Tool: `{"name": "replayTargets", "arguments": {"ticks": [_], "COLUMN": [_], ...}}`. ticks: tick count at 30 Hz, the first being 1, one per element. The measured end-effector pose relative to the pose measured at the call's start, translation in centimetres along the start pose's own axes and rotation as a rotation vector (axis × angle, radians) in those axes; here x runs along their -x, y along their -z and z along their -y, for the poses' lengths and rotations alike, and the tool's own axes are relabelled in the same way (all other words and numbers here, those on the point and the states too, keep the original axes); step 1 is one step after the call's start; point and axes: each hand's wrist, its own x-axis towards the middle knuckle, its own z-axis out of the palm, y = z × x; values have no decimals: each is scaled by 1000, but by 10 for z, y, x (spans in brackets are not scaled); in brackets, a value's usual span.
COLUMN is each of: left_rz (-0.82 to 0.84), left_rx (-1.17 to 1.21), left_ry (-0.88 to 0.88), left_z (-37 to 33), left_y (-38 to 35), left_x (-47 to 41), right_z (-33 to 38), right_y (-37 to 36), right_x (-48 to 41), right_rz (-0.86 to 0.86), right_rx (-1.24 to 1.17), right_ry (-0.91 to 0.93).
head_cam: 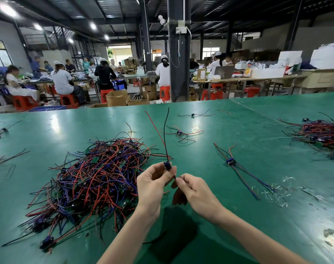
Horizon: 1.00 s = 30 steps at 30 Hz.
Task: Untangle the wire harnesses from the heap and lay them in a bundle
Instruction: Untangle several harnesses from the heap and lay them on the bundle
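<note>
Harness point(166, 164) pinched by left hand point(153, 184) and right hand point(195, 189); lower end hidden behind them.

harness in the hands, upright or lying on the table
Upright: the left hand pinches the harness at its blue connector, red and black wires rising above; the right hand pinches the lower wires.

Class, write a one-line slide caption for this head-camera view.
Left hand and right hand hold one wire harness over the green table, the tangled heap at their left.
</note>
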Motion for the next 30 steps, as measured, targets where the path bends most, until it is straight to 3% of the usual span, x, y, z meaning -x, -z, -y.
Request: {"name": "replayTargets", "arguments": {"ticks": [22,30], "left_rz": [-252,-270], "left_rx": [18,39], "left_ry": [-113,-108], "left_z": [-11,-10], "left_y": [22,23], "left_x": [-22,-24], "right_z": [-1,8], "right_y": [-4,0], "right_x": [11,15], "right_rz": [38,214], "right_rx": [171,260], "right_ry": [44,90]}}
